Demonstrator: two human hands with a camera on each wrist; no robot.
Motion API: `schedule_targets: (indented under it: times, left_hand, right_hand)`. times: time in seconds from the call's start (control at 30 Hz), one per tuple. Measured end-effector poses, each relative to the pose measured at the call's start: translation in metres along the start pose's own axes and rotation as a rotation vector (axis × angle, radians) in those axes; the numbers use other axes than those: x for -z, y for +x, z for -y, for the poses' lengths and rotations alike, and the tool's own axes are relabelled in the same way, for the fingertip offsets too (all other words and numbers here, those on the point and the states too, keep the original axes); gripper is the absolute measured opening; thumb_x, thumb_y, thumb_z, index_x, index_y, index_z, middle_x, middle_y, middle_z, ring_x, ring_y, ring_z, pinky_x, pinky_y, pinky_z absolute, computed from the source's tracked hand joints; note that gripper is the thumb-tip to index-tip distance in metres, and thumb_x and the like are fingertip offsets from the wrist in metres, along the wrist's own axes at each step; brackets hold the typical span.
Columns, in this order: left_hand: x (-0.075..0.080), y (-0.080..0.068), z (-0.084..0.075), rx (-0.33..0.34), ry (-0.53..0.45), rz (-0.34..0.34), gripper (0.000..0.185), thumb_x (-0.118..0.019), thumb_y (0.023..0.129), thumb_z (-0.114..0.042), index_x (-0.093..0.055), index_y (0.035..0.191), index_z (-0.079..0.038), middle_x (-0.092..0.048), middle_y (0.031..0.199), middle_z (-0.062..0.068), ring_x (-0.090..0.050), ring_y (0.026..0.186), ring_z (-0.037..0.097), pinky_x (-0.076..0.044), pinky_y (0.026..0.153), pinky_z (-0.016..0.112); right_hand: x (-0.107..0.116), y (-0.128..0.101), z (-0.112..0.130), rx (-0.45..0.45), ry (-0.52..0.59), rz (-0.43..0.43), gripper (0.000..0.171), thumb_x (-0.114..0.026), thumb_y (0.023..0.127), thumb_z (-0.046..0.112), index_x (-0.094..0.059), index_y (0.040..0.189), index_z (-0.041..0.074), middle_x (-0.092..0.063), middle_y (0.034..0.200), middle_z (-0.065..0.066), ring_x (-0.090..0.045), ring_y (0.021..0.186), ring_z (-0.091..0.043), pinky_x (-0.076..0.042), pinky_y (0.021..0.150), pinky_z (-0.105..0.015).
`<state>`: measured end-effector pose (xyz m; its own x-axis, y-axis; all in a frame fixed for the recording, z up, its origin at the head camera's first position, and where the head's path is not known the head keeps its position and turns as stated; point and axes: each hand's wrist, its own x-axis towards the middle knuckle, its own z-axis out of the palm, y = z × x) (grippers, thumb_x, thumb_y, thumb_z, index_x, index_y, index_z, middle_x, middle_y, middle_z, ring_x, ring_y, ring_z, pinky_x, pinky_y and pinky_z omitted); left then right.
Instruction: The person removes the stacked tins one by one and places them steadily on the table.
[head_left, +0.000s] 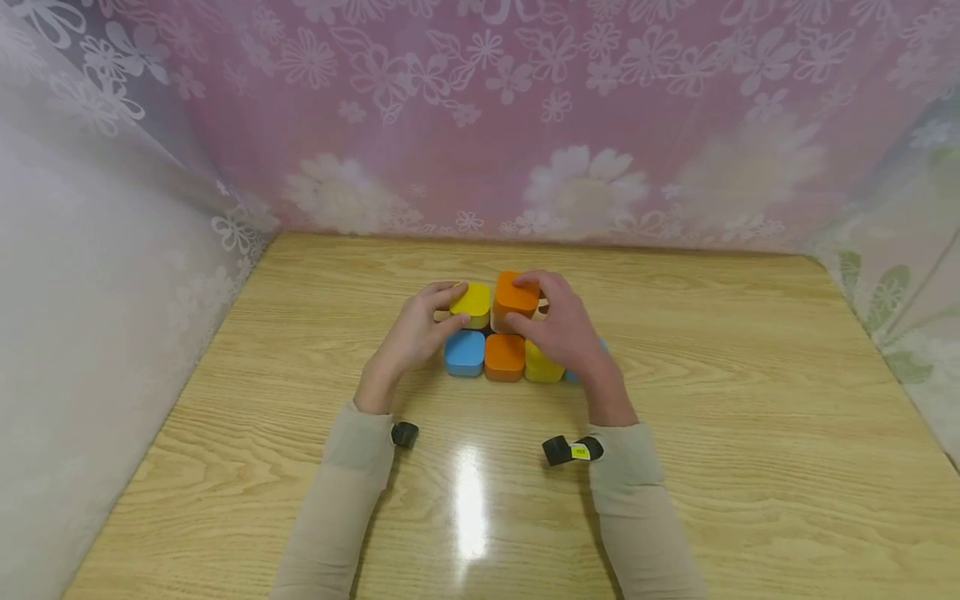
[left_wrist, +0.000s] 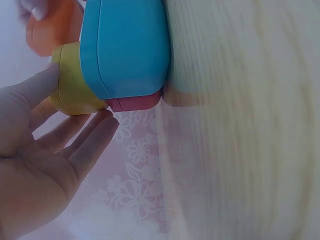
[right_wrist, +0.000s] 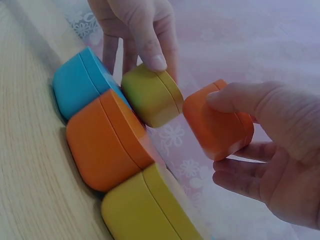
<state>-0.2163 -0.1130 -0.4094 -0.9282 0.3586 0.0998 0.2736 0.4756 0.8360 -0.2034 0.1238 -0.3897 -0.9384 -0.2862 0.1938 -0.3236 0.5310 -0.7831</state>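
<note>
Several rounded square boxes sit in a cluster on the wooden table (head_left: 675, 467). The front row reads blue box (head_left: 465, 352), orange box (head_left: 504, 357), yellow box (head_left: 542, 367), then another blue one mostly hidden by my right wrist. My left hand (head_left: 420, 329) pinches an upper yellow box (head_left: 472, 302) between thumb and fingers, as the right wrist view shows on this yellow box (right_wrist: 152, 95). My right hand (head_left: 558, 325) grips an upper orange box (right_wrist: 217, 125), thumb on top and fingers beneath, held just right of the yellow one.
Flowered pink curtain (head_left: 525, 117) closes off the back and both sides of the table. A pink piece (left_wrist: 132, 103) shows behind the blue box (left_wrist: 125, 47) in the left wrist view. Bare wood lies in front of and beside the cluster.
</note>
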Motion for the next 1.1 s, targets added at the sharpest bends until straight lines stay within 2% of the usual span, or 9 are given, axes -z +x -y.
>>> schedule_targets:
  times: [0.67,1.1]
  left_hand:
    - [-0.002,-0.001,-0.001,0.005,0.015,-0.028,0.053,-0.065,0.097,-0.015,-0.047,0.146,-0.004,-0.044,0.149,0.015,-0.057,0.116,0.029,-0.053,0.097,0.038]
    - [-0.002,0.000,0.000,0.015,0.020,-0.033,0.053,-0.066,0.097,-0.016,-0.048,0.146,-0.007,-0.044,0.149,0.014,-0.058,0.115,0.027,-0.054,0.096,0.037]
  right_hand:
    - [0.022,-0.008,-0.024,-0.115,-0.029,0.023,0.049,-0.071,0.091,0.016,-0.051,0.135,0.004,-0.047,0.141,-0.015,-0.047,0.119,-0.033,-0.046,0.099,-0.051]
    - [0.026,-0.009,-0.034,-0.143,-0.063,0.060,0.045,-0.070,0.092,0.010,-0.051,0.132,0.001,-0.046,0.138,-0.020,-0.048,0.120,-0.036,-0.045,0.101,-0.051]
